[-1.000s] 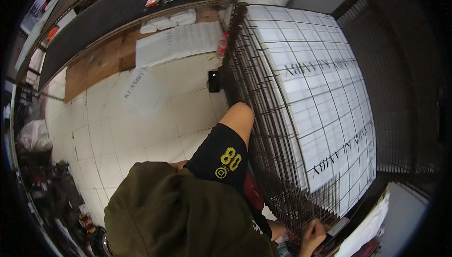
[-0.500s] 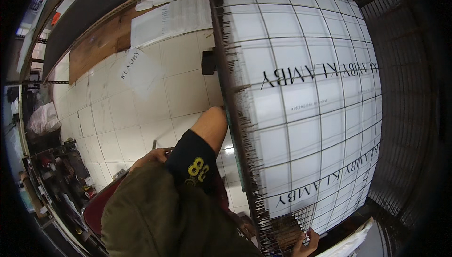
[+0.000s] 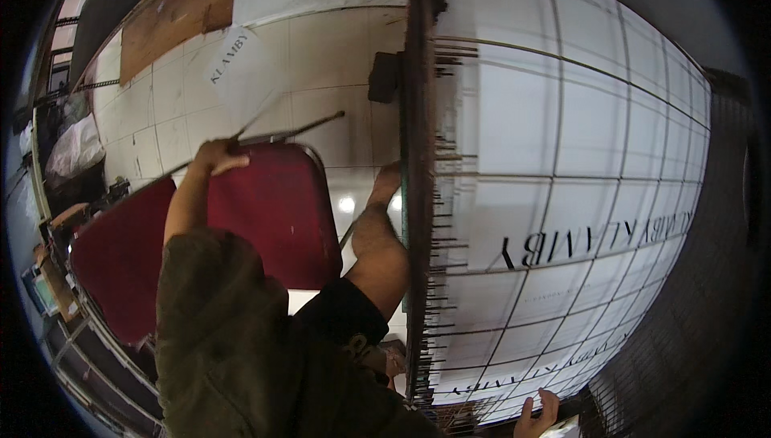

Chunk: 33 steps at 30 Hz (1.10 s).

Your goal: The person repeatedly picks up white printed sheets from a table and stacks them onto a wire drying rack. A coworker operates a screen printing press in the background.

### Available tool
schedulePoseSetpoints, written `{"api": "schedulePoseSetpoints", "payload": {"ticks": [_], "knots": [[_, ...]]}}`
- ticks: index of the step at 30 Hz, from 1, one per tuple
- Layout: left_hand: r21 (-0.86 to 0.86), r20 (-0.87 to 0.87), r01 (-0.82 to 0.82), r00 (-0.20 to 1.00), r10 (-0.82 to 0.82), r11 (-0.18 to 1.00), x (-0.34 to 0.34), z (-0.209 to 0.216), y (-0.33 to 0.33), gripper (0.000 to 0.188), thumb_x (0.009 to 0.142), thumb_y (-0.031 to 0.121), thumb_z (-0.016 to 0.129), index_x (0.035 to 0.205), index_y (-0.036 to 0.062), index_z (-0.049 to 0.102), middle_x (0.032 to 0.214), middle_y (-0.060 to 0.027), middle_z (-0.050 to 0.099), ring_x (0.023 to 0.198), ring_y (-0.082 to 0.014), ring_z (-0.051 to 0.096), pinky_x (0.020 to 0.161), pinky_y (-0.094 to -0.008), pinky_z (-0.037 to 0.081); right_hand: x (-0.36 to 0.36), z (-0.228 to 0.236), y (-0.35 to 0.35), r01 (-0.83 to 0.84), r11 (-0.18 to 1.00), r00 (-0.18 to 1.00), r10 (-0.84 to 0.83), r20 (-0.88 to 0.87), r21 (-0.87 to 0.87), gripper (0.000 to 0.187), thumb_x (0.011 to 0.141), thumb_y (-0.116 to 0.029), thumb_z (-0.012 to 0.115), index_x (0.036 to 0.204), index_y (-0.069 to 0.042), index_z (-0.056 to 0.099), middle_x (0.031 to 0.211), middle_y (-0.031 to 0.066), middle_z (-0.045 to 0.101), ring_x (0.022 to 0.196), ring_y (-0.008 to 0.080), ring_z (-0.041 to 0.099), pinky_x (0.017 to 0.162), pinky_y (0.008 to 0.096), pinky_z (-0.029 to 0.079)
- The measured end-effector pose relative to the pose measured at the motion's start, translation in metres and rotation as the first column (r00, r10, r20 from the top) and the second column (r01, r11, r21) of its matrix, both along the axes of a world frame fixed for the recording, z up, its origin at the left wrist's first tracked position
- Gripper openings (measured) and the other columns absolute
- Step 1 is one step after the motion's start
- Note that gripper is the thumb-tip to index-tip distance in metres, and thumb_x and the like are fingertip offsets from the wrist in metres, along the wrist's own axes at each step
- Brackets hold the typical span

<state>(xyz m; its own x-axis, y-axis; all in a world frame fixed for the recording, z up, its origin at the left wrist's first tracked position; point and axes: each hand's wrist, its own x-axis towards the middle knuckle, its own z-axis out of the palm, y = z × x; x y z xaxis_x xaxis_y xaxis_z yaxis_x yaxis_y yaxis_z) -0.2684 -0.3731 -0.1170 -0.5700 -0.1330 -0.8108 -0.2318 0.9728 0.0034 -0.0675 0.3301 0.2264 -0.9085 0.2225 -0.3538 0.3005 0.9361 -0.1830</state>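
1. Head view: room is given by tiled floor (image 3: 329, 89), bounded at right by the wire rack (image 3: 418, 197).
2. The rack's long left edge is pointed away from the body; white sheets (image 3: 514, 221) are laid in it.
3. The red chair (image 3: 277, 217), slanted left-to-right, is set left of the rack.
4. Its far edge is held by the left grip (image 3: 218, 157).
5. The right grip (image 3: 536, 416) is parted near the rack's near end; contact cannot be told.

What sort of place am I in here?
Probably a printing workshop: a big wire rack holds black-lettered white sheets, and a similar loose sheet lies on the tiled floor.
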Motion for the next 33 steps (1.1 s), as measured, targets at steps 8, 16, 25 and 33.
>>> {"api": "schedulePoseSetpoints", "payload": {"ticks": [8, 16, 25, 33], "knots": [[-0.183, -0.346, 0.075, 0.929, -0.135, 0.980, -0.091, 0.033, -0.010, 0.078, 0.063, 0.061, 0.066, 0.126, 0.0192, 0.047, 0.125, -0.0105, 0.050, 0.117, -0.0289, 0.046, 0.093, -0.0438, 0.039, -0.074, -0.007, -0.007, -0.060, 0.998, 0.998, 0.061, -0.031, 0.037, 0.024, 0.077, -0.006, 0.066, 0.099, 0.002, 0.060, 0.097, 0.0178, 0.061, 0.091, 0.0349, 0.056, 0.083, 0.0434, 0.043], [0.177, -0.820, -0.069, 0.542, 0.186, 0.982, 0.073, 0.079, 0.127, 0.081, 0.071, 0.043, 0.068, 0.135, 0.0074, 0.033, 0.132, -0.0290, 0.031, 0.120, -0.0444, 0.034, 0.097, -0.0491, 0.031, -0.040, 0.016, -0.018, 0.218, 0.959, 0.929, -0.262, -0.263, -0.183, 0.027, 0.076, 0.000, 0.060, 0.102, 0.003, 0.056, 0.095, 0.0147, 0.056, 0.082, 0.0241, 0.053, 0.070, 0.0338, 0.044], [0.435, -0.024, 0.006, 1.000, 0.005, 0.900, 0.193, 0.126, 0.190, 0.070, 0.072, 0.055, 0.063, 0.108, -0.0043, 0.056, 0.095, -0.0226, 0.063, 0.092, -0.0330, 0.061, 0.077, -0.0406, 0.047, 0.180, 0.082, -0.061, 0.516, 0.838, 0.757, -0.543, -0.362, -0.177, 0.028, 0.073, -0.006, 0.066, 0.099, 0.002, 0.060, 0.081, 0.0132, 0.059, 0.068, 0.0219, 0.058, 0.062, 0.0315, 0.046], [0.850, 0.293, -0.074, 0.890, -0.350, 0.522, 0.207, 0.254, 0.289, 0.044, 0.084, 0.033, 0.062, 0.109, -0.0018, 0.057, 0.108, -0.0141, 0.059, 0.101, -0.0204, 0.055, 0.087, -0.0296, 0.042, 0.417, 0.043, -0.174, 0.823, 0.341, 0.340, -0.936, -0.086, -0.455, 0.036, 0.077, -0.027, 0.065, 0.106, -0.006, 0.060, 0.088, 0.0130, 0.064, 0.074, 0.0238, 0.062, 0.068, 0.0351, 0.049]]}}
